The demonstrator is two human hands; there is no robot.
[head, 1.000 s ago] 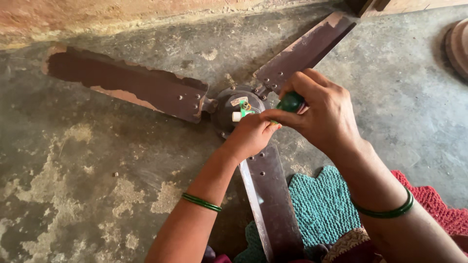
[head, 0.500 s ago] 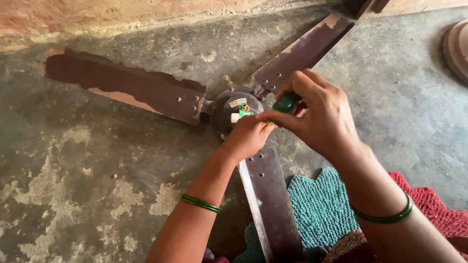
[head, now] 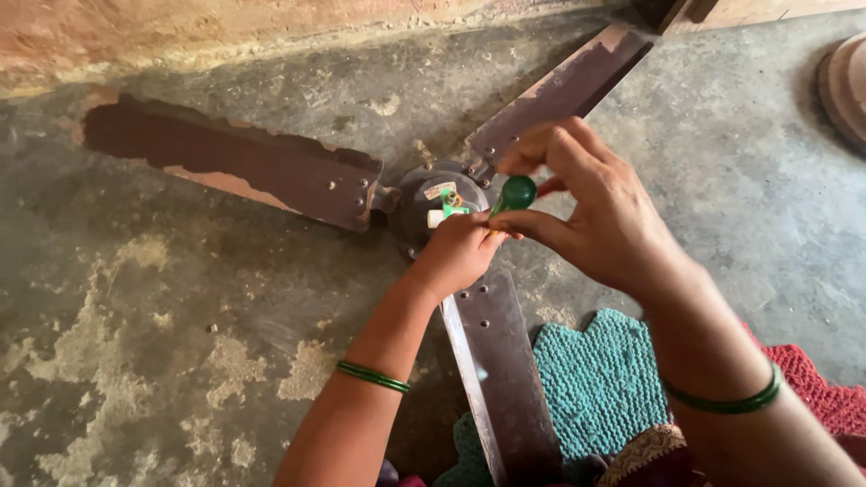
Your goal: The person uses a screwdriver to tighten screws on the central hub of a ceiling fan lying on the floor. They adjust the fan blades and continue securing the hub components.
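A brown three-bladed ceiling fan lies flat on the concrete floor, its dark round hub (head: 424, 200) in the middle of the head view. A screwdriver with a green handle (head: 518, 193) stands over the hub. My right hand (head: 591, 212) grips that handle between thumb and fingers. My left hand (head: 458, 252) rests on the hub's near edge, fingers curled by the screwdriver's shaft. One blade (head: 239, 167) runs left, one (head: 564, 90) up to the right, and one (head: 501, 379) toward me. Small green and white parts show on the hub top.
A teal knitted mat (head: 600, 379) and a red cloth (head: 825, 397) lie at the lower right beside the near blade. A reddish wall base (head: 225, 32) runs along the top. A round brown object (head: 848, 86) sits at the right edge.
Both hands stay at the hub; the right hand with the green handle has shifted slightly, as if turned. The fan has not moved.
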